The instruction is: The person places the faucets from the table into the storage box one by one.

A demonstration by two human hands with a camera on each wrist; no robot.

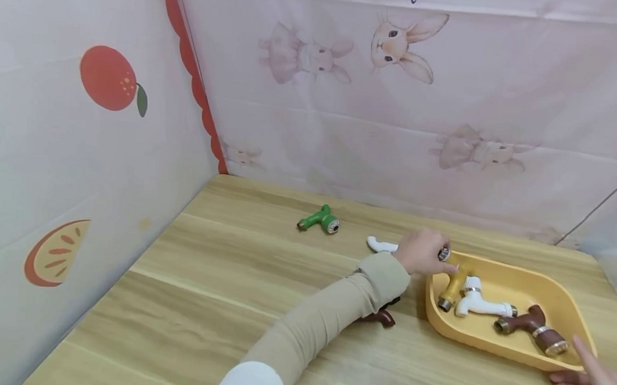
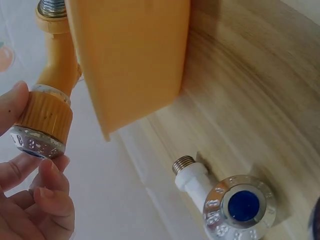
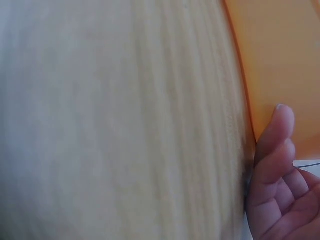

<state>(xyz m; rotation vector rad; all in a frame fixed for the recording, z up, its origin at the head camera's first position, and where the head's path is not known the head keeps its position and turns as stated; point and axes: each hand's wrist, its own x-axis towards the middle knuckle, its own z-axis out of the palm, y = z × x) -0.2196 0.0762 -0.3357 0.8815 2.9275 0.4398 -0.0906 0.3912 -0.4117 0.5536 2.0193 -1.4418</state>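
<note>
Yellow faucet [image 1: 454,283] with a ribbed knob and a chrome ring is pinched at the knob by the left hand [image 1: 423,251]. It is held tilted at the left end of a yellow, round-cornered tray [image 1: 481,339], its threaded end lowest; whether the tray floor is touched cannot be told. The tray's near right corner is touched by the right hand [image 1: 594,382], thumb and fingers apart; whether the rim is gripped cannot be told. The hands are set well apart. Inside the tray, a white faucet [image 1: 486,306] is laid beside a dark brown faucet [image 1: 530,326]. On the wood-grained counter [image 1: 193,285], a small green faucet [image 1: 317,218] is seen farther back, while a second white faucet [image 1: 381,244] is partly hidden by the left hand. A reddish-brown spout [image 1: 384,318] is partly covered by the beige sleeve [image 1: 328,310].
</note>
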